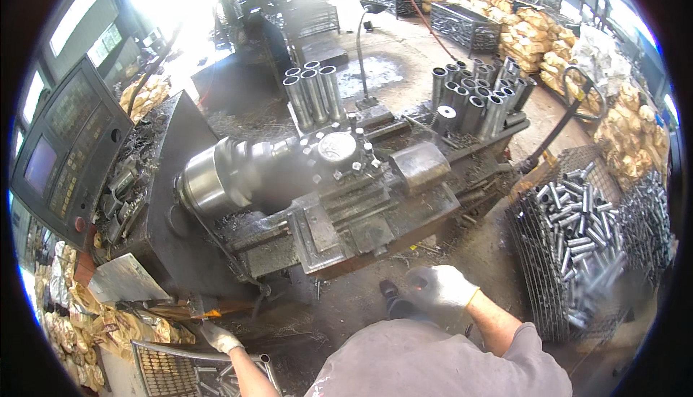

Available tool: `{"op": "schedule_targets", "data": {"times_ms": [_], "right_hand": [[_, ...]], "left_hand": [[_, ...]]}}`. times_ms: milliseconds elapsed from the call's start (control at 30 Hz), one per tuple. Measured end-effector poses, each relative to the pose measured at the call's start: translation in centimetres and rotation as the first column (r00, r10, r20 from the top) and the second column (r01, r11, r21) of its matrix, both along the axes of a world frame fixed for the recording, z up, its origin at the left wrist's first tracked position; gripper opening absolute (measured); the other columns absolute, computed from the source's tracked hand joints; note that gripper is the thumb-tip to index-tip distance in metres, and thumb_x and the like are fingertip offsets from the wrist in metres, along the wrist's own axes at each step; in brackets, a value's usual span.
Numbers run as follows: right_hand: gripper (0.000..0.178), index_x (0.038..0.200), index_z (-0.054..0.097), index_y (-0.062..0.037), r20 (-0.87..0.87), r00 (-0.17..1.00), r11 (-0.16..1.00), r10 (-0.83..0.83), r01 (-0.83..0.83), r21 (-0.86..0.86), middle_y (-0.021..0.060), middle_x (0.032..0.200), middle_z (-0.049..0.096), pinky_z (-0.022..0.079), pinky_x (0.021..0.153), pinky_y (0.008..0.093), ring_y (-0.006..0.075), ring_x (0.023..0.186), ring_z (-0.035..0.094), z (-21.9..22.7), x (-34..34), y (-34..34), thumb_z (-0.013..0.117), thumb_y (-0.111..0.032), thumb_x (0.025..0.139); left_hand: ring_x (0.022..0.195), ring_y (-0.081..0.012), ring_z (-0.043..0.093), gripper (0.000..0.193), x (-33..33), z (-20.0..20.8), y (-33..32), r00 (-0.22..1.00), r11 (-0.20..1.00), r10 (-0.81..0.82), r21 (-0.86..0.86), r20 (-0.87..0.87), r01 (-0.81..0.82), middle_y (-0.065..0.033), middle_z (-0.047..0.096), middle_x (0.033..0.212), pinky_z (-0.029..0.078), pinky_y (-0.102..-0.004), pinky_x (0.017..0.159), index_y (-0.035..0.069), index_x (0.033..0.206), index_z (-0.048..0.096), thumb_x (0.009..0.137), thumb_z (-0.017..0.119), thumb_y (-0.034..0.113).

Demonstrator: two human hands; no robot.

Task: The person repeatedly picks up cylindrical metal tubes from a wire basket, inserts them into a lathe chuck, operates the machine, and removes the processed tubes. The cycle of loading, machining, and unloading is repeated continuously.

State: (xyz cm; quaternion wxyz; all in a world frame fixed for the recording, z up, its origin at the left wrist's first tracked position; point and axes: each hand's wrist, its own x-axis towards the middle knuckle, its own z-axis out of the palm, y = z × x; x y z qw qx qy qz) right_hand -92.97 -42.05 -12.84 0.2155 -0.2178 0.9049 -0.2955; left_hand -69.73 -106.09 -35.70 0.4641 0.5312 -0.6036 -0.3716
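My left hand (pixel 220 338), in a white work glove, reaches low beside the lathe's base, just above a wire basket (pixel 137 357) that holds metal tubes. Close to its fingers is a small orange-marked part (pixel 209 314); I cannot make out whether the hand touches it. My right hand (pixel 442 286), also gloved, hovers in front of my body, to the right of the lathe carriage. Its fingers are blurred, and no held thing shows. Ahead stands the metal lathe, with its shiny chuck (pixel 209 180) at left and a round-topped tool post (pixel 338 147) in the middle.
Steel tubes (pixel 312 97) stand upright behind the tool post; several more (pixel 473 101) stand on the bed's right end. A control panel (pixel 66 144) rises at left. At right is a mesh bin (pixel 538 274) full of short tubes. Stacked sacks (pixel 538 32) line the far wall.
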Motion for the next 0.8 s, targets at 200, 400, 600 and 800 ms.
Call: {"op": "schedule_targets", "data": {"times_ms": [200,400,600,800], "right_hand": [[0.039,0.129,0.073,-0.0091,-0.16,0.979,0.948,0.129,-0.169,-0.271,0.0162,0.107,0.079,0.063,0.084,0.0412,0.0334,0.096,0.078,4.0,-12.0,0.1,0.078,-0.024,0.093],[0.027,0.113,0.077,-0.0003,-0.524,0.811,0.696,0.259,-0.533,-0.481,0.0132,0.103,0.082,0.064,0.077,0.0339,0.0215,0.081,0.078,11.4,-25.9,-5.7,0.081,-0.003,0.086],[0.049,0.122,0.074,-0.005,-0.488,0.73,0.827,0.478,-0.561,-0.028,0.021,0.103,0.078,0.06,0.088,0.0485,0.0397,0.097,0.076,14.5,-36.5,-21.6,0.08,-0.036,0.085],[0.039,0.101,0.083,-0.0073,-0.023,0.645,0.589,0.764,-0.682,0.433,0.0083,0.095,0.08,0.06,0.078,0.0384,0.0168,0.088,0.075,4.6,-44.2,-34.4,0.087,-0.034,0.073]], "left_hand": [[0.052,-0.0108,0.033,0.04,-6.2,8.8,7.5,0.788,0.739,0.195,0.616,-0.584,0.274,0.0072,0.042,0.064,0.034,-0.0314,0.053,0.025,0.083,0.054,0.11,0.047,0.054],[0.075,-0.0267,0.061,0.018,-4.9,-6.2,16.0,0.956,0.667,0.053,0.723,-0.287,0.18,-0.0047,0.063,0.082,0.053,-0.0455,0.071,0.017,0.089,0.064,0.099,0.064,0.031],[0.106,-0.0324,0.074,0.039,-0.8,-11.2,24.3,0.917,0.434,-0.304,0.819,-0.259,0.376,-0.012,0.079,0.118,0.057,-0.0472,0.089,0.003,0.124,0.075,0.095,0.068,0.028],[0.116,-0.0338,0.071,0.049,-7.3,-7.9,26.2,0.925,0.6,-0.375,0.778,0.064,0.189,-0.0232,0.075,0.128,0.055,-0.0439,0.099,-0.003,0.13,0.072,0.098,0.067,0.033]]}}
